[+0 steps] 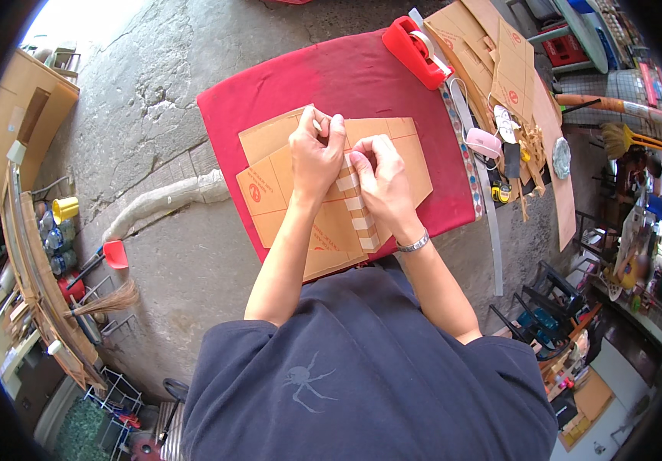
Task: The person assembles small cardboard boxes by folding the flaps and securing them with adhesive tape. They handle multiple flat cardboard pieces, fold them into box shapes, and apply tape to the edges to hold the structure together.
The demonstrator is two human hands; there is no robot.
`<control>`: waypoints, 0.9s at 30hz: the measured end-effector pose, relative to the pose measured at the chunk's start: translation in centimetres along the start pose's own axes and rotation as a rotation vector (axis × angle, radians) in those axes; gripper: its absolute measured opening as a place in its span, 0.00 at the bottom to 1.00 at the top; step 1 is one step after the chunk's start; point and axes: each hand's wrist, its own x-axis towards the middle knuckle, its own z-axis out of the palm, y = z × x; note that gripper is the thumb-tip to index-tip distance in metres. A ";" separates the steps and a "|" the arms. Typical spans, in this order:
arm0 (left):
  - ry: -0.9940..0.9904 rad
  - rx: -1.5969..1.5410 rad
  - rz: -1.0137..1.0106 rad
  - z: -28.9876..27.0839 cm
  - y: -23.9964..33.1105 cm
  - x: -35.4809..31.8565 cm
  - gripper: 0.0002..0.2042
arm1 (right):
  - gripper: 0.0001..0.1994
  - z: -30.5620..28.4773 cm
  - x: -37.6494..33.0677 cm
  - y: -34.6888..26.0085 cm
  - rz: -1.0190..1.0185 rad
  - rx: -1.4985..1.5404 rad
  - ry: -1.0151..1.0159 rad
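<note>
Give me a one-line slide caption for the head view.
Both hands, left hand and right hand, press on flat cardboard pieces on a red table, tape dispenser at its far edge.

Dark navy short-sleeved T-shirt (362, 384) with pale grey spider-like print on front; sleeves ending above elbows. Forearms bare. Silvery bracelet, possibly a watch band (414, 244), around right wrist. No gloves or rings discernible.

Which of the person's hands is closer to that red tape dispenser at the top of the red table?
The right hand. It rests on the flat cardboard, below and slightly left of the red tape dispenser. The left hand lies farther left on the same cardboard.
</note>
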 end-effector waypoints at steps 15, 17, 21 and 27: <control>-0.189 -0.115 0.203 -4.3 4.0 -3.7 0.12 | 0.06 -4.2 -3.7 -3.7 -0.483 -0.151 -0.189; -0.395 -0.117 0.092 -4.3 6.6 -5.3 0.12 | 0.05 -3.7 -3.4 -3.9 -0.530 -0.140 -0.207; -0.297 0.177 -0.133 -5.2 5.1 -5.1 0.15 | 0.05 -2.1 -3.9 -2.3 -0.073 0.429 0.088; 0.038 0.102 0.124 -3.1 0.0 -0.7 0.14 | 0.03 -1.2 -2.8 -0.2 -0.066 -0.044 0.021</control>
